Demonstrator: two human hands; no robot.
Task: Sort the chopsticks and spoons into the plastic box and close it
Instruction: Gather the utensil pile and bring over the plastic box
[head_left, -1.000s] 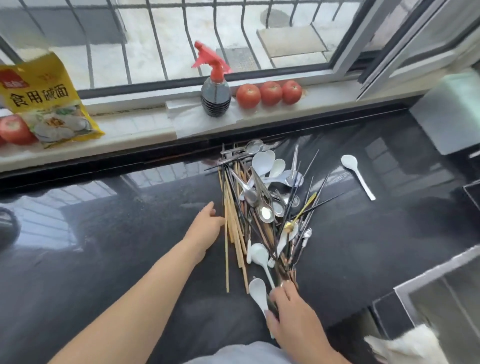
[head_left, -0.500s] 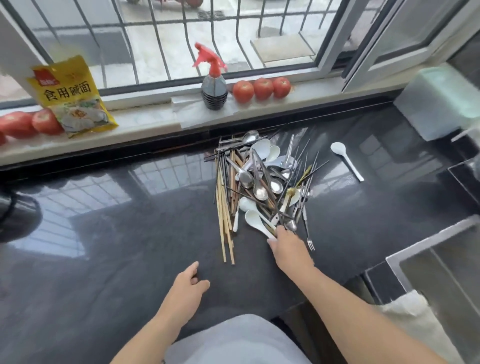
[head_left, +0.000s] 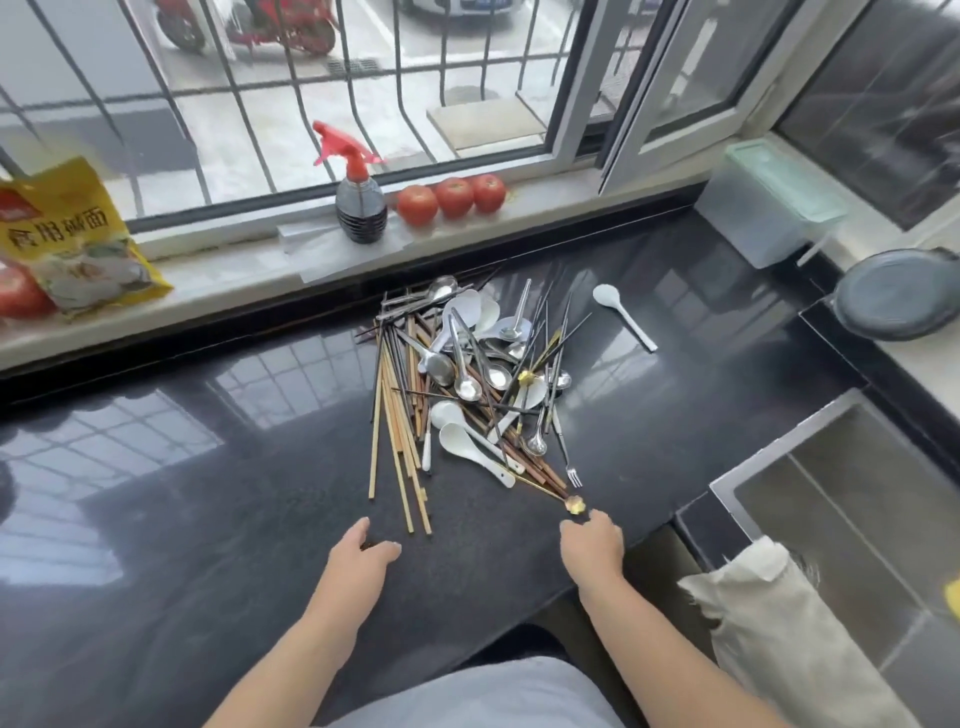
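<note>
A mixed pile of chopsticks and spoons (head_left: 467, 384) lies on the black counter (head_left: 208, 519): wooden and dark chopsticks, metal spoons, white ceramic spoons, a small fork. One white spoon (head_left: 623, 317) lies apart to the right. The clear plastic box (head_left: 763, 218) with a pale green lid stands in the far right corner, lid on. My right hand (head_left: 592, 540) is at the pile's near edge, fingers curled, pinching the end of a thin gold spoon (head_left: 573, 502). My left hand (head_left: 363, 561) rests on the counter just short of the wooden chopstick ends, holding nothing.
On the window sill stand a spray bottle (head_left: 358, 202), three tomatoes (head_left: 452, 197) and a yellow food bag (head_left: 67, 239). A steel sink (head_left: 857, 519) with a cloth (head_left: 779, 623) on its rim is at the right; a dark round lid (head_left: 898, 293) lies behind it.
My right hand has drawn back from the pile toward me, bringing the gold spoon's end out. My left hand stayed low on the counter. The view has pulled back.
</note>
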